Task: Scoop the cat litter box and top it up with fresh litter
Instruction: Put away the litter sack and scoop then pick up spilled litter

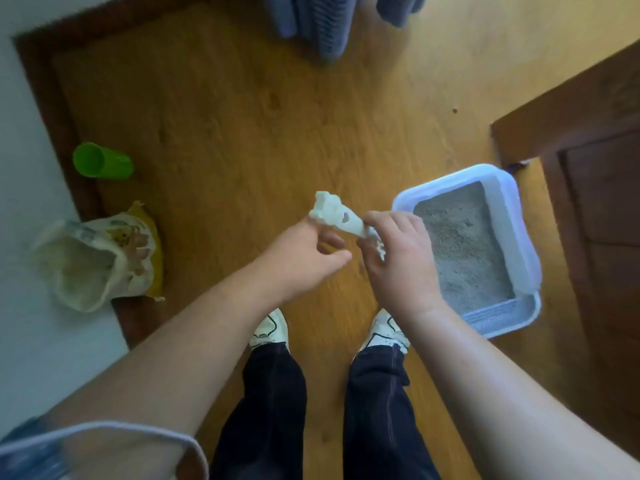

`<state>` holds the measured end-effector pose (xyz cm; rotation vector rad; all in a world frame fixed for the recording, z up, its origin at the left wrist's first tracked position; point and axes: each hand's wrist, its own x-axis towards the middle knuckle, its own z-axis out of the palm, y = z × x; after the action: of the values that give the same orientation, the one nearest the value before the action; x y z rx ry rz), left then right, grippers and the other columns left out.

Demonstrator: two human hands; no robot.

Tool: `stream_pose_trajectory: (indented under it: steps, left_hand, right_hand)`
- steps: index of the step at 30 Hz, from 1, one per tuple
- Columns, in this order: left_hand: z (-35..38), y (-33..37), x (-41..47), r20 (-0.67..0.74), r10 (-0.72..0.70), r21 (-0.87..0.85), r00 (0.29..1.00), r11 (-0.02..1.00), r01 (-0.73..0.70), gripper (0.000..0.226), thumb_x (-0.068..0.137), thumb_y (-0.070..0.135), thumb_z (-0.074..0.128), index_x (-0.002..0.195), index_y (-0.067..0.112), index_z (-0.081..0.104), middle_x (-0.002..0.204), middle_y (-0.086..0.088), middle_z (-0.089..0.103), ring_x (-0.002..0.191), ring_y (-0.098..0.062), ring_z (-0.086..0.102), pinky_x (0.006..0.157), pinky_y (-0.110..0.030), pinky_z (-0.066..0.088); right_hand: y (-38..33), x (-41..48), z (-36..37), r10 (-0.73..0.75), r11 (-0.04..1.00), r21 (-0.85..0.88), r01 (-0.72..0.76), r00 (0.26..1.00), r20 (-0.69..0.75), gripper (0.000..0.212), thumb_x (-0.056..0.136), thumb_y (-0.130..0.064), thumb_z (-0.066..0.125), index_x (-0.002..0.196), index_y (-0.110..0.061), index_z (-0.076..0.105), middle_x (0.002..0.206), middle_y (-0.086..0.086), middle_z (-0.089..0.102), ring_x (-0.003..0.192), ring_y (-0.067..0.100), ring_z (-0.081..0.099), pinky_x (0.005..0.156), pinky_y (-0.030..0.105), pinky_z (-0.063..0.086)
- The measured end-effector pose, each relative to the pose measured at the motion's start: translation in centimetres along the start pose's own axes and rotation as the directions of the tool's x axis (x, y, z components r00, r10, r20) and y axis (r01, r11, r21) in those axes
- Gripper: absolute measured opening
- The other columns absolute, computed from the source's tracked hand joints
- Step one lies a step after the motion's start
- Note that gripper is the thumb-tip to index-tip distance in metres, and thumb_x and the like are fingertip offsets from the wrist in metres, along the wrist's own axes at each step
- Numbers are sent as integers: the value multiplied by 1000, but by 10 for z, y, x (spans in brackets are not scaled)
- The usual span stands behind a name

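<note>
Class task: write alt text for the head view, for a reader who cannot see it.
A standing person holds a white scoop in both hands, left hand and right hand, above a wooden floor. A litter box of grey litter lies to the right; an open litter bag and green cup lie left.

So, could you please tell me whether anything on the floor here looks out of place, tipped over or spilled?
The green plastic cup lies on its side by the left wall, near the open litter bag. Nothing looks spilled: the grey litter stays inside the pale blue litter tray.
</note>
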<state>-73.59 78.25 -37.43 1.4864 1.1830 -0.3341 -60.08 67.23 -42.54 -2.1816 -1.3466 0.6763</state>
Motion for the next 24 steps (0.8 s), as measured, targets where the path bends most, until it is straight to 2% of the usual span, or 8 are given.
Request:
stream_pose_trajectory:
  steps: [3, 6, 9, 11, 16, 20, 22, 24]
  left_hand:
    - [-45, -32, -34, -75, -60, -356, 995, 934, 30, 20, 91, 35, 68, 108, 36, 58, 100, 10, 72, 92, -7, 70, 87, -41, 58]
    - [-83, -66, -70, -231, -125, -412, 965, 911, 19, 11, 94, 39, 62, 104, 33, 61, 96, 6, 74, 87, -10, 71, 84, -45, 58]
    - [-105, -106, -100, -313, -233, -407, 921, 909, 91, 22, 93, 44, 59, 103, 24, 64, 97, 0, 74, 88, -19, 70, 81, -45, 55]
    - [-114, -135, -116, -342, -327, -511, 881, 851, 117, 22, 91, 42, 60, 101, 23, 65, 94, 1, 74, 87, -20, 70, 84, -47, 56]
    - [-123, -205, -148, -318, -562, -868, 764, 497, 5, 13, 92, 26, 62, 103, 25, 68, 89, 6, 77, 82, -11, 74, 84, -43, 59]
    - [-139, -259, -174, -246, -694, -969, 677, 180, -167, 15, 95, 22, 61, 109, 21, 67, 95, -1, 77, 91, -17, 73, 74, -35, 57]
    - [-151, -283, -185, -229, -739, -969, 633, 108, -224, 16, 95, 23, 62, 110, 22, 65, 98, -1, 76, 91, -16, 73, 74, -34, 57]
    - [-163, -303, -191, -226, -780, -966, 584, 101, -239, 18, 94, 25, 63, 112, 22, 64, 97, 1, 76, 89, -14, 73, 75, -34, 58]
  right_hand:
    - [-44, 13, 21, -88, 994, -51, 94, 990, 110, 27, 86, -10, 70, 111, -16, 66, 108, 1, 65, 108, 28, 51, 93, 45, 44]
    - [-94, 20, 45, -182, 973, -94, 209, 954, 237, 27, 87, -11, 71, 113, -16, 66, 109, 0, 66, 112, 30, 52, 95, 47, 44]
    - [-136, 23, 73, -282, 936, -98, 337, 889, 362, 28, 88, -14, 71, 114, -18, 66, 110, -2, 64, 112, 29, 52, 93, 49, 45]
    - [-161, 24, 95, -321, 909, -108, 402, 842, 434, 26, 89, -18, 70, 115, -19, 66, 112, -2, 63, 114, 28, 51, 93, 49, 45]
    - [-228, 26, 151, -386, 836, -112, 537, 721, 576, 36, 92, -17, 62, 127, -23, 63, 130, -4, 59, 132, 24, 42, 106, 45, 40]
    - [-288, 22, 190, -397, 812, -92, 576, 661, 637, 48, 91, -10, 59, 138, -24, 56, 142, -5, 52, 141, 21, 33, 116, 41, 30]
    - [-316, 16, 209, -411, 799, -85, 595, 645, 644, 47, 92, -11, 57, 137, -23, 55, 143, -4, 51, 141, 19, 32, 118, 41, 30]
    - [-340, 11, 227, -402, 808, -73, 584, 638, 657, 46, 92, -11, 55, 136, -24, 54, 143, -5, 50, 140, 18, 33, 117, 40, 31]
